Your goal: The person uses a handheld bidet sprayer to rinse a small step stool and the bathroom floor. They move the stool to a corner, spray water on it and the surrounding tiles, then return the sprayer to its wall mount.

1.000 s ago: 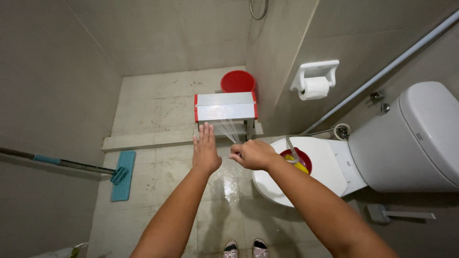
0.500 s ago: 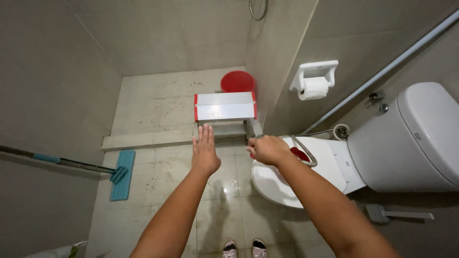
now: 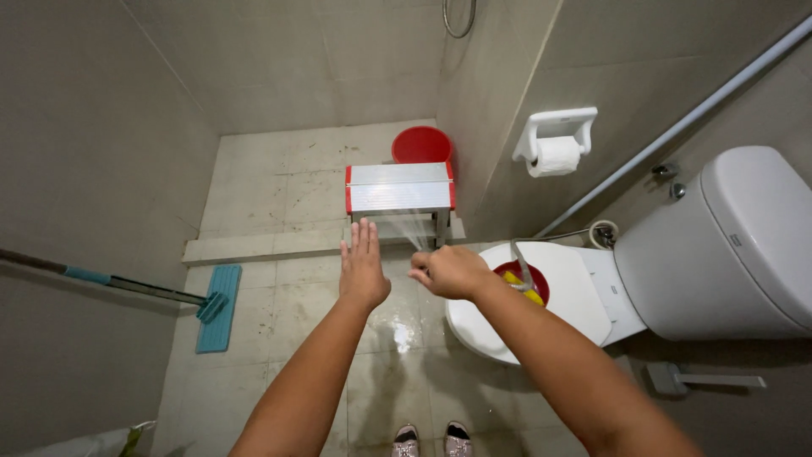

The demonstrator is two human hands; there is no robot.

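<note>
head view, looking straight down in a tiled bathroom: a bidet sprayer [image 3: 423,269], mostly hidden in the right hand [image 3: 448,272], throws a thin fan of water up and away from the person toward the stool [image 3: 397,188], a metal-topped step with red ends. the fist is closed tight around the sprayer, and its hose [image 3: 519,264] loops back over the toilet [image 3: 584,292]. the spray's long line runs from the knuckles to the stool's near edge, so the stool lies ahead of and slightly left of the gripping fingers. the left hand [image 3: 364,269] hangs just beside the right, flat, palm down, fingers straight and close together, holding nothing; it is about as near the stool as the right and sits just left of the water's path. beyond the stool a red bucket [image 3: 420,145] stands against the wall. inside the toilet bowl a red and yellow thing [image 3: 526,288] shows, too far hidden to name. a blue mop [image 3: 218,306] rests on the wet floor [image 3: 279,203] well to the left, and a paper roll [image 3: 554,154] hangs on the right wall.
</note>
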